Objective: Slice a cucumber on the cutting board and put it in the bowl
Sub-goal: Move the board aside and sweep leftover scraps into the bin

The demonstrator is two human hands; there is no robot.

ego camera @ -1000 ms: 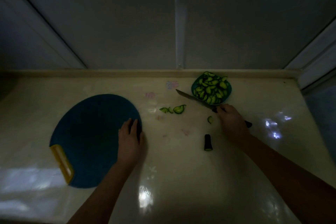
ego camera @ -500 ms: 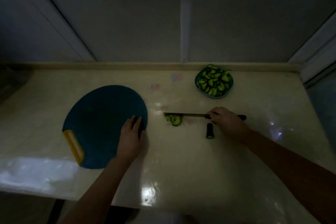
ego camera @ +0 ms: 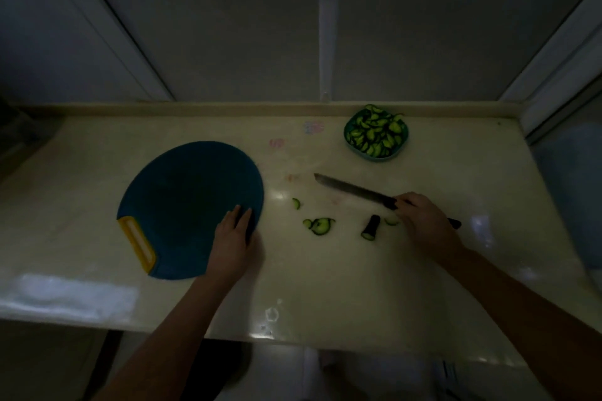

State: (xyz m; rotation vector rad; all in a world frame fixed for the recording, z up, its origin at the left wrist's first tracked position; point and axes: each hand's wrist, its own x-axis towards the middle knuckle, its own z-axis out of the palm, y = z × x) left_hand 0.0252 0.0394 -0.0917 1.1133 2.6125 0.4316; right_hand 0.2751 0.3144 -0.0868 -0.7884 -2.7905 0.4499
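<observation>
A round blue cutting board (ego camera: 182,202) with a yellow handle lies on the counter at the left. My left hand (ego camera: 233,242) rests flat on its right edge. My right hand (ego camera: 423,221) grips the handle of a knife (ego camera: 353,188), whose blade points left just above the counter. Loose cucumber slices (ego camera: 321,225) lie on the counter between my hands, with one more slice (ego camera: 296,203) farther back. A dark cucumber end piece (ego camera: 370,227) lies next to my right hand. A teal bowl (ego camera: 399,151) heaped with cucumber slices stands at the back right.
The pale counter (ego camera: 325,286) ends in a front edge close to me and a raised lip along the wall. A dim object sits at the far left edge (ego camera: 19,127). Faint pink and blue marks (ego camera: 312,127) show on the counter near the bowl.
The knife swung away from the slices and now angles toward the back left. The slices sit spread out on the counter. My left hand stays on the board.
</observation>
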